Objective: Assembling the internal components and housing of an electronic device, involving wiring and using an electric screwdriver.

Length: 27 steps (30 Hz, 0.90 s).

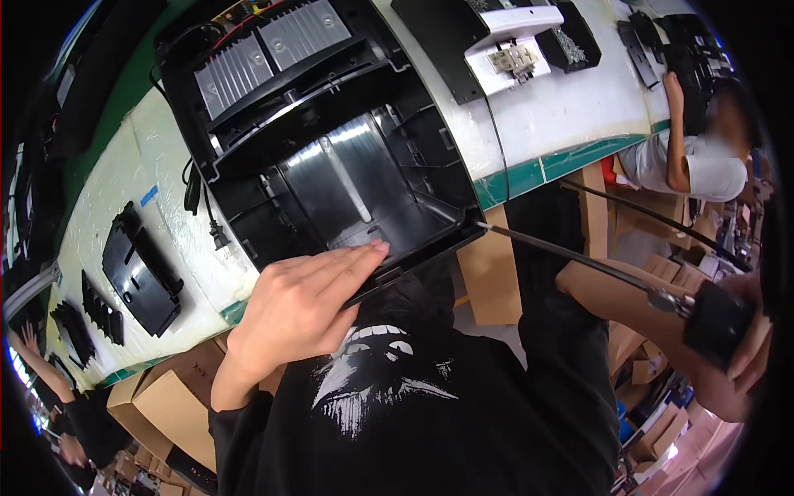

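Observation:
A large black plastic housing (451, 157) lies open in front of me. Its deep, glossy cavity faces up. My left hand (302, 302) grips the near wall, with straight fingers reaching over the rim and the thumb outside below it. Out to the right, my right hand (751, 360) is closed around the black handle of a long-shafted screwdriver (571, 255), probably powered. The shaft runs level to the left, and its tip meets the housing's near right corner. Whether a screw sits at that tip is too small to tell.
Silver finned metal blocks (306, 37) sit in the housing's far part. A white bracket (517, 50) and a black tray of screws (571, 45) stand at right. Black plastic parts (145, 269) and a plug cable (217, 231) lie left. Co-workers (699, 165) are at both sides; cardboard boxes (178, 405) stand below.

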### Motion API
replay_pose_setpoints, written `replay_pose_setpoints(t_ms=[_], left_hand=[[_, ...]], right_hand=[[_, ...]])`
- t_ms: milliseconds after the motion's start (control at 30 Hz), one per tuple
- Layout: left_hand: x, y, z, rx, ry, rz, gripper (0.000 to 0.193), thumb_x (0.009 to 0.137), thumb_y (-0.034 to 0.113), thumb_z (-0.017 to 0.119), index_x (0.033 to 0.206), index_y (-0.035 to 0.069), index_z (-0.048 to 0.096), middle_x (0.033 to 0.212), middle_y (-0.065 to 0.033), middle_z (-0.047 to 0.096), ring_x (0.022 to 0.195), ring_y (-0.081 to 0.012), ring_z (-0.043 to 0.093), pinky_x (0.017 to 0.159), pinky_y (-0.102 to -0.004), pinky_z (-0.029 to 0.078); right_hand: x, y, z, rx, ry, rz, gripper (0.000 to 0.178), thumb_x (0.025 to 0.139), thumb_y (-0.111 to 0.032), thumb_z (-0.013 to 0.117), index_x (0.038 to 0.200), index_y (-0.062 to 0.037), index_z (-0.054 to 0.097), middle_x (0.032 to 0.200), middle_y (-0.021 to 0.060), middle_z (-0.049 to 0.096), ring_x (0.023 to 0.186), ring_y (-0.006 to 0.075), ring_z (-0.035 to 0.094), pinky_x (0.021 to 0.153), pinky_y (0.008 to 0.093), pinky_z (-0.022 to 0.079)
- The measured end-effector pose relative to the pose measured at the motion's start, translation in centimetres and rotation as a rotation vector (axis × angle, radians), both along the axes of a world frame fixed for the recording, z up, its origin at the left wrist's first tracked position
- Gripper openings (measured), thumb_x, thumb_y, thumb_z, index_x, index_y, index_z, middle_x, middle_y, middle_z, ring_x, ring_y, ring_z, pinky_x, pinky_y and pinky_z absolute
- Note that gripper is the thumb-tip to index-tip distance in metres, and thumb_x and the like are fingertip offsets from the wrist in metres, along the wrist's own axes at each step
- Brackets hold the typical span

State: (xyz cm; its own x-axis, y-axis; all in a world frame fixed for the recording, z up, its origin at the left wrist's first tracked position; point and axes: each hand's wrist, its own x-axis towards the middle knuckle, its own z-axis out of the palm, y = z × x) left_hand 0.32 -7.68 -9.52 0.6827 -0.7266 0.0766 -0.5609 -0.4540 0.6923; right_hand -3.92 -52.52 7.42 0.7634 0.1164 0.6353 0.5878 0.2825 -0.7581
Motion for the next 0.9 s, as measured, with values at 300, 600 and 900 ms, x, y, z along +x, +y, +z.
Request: replay_pose_setpoints(t_ms=[300, 600, 900], left_hand=[[-0.4, 0.8, -0.5, 0.000, -0.030, 0.042, 0.057, 0.058, 0.003, 0.063, 0.115, 0.000, 0.058, 0.110, -0.0112, 0.064, 0.095, -0.0228, 0.065, 0.078, -0.0303, 0.054], [-0.3, 0.8, -0.5, -0.002, -0.024, 0.034, 0.059, 0.058, 0.003, 0.064, 0.117, 0.001, 0.057, 0.110, -0.0110, 0.064, 0.096, -0.0218, 0.065, 0.077, -0.0300, 0.055], [-0.4, 0.7, -0.7, -0.025, -0.041, 0.042, 0.057, 0.059, 0.005, 0.064, 0.115, 0.000, 0.059, 0.109, -0.0118, 0.064, 0.095, -0.0230, 0.065, 0.076, -0.0297, 0.055]], right_hand=[[5.6, 18.5, -8.2, -0.039, 0.143, 0.032, 0.062, 0.068, -0.059, 0.071, 0.081, -0.0025, 0.049, 0.064, 0.0076, 0.052, 0.054, 0.0169, 0.051, 0.052, 0.0209, 0.043], [6.0, 20.0, -9.9, -0.259, 0.110, 0.064, 0.079, 0.066, -0.075, 0.060, 0.086, 0.0000, 0.043, 0.067, 0.0113, 0.050, 0.057, 0.0203, 0.052, 0.050, 0.0283, 0.044], [6.6, 21.9, -11.3, -0.080, 0.003, 0.062, 0.077, 0.070, -0.074, 0.056, 0.101, -0.0058, 0.037, 0.071, 0.0125, 0.050, 0.057, 0.0212, 0.052, 0.049, 0.0307, 0.045]])
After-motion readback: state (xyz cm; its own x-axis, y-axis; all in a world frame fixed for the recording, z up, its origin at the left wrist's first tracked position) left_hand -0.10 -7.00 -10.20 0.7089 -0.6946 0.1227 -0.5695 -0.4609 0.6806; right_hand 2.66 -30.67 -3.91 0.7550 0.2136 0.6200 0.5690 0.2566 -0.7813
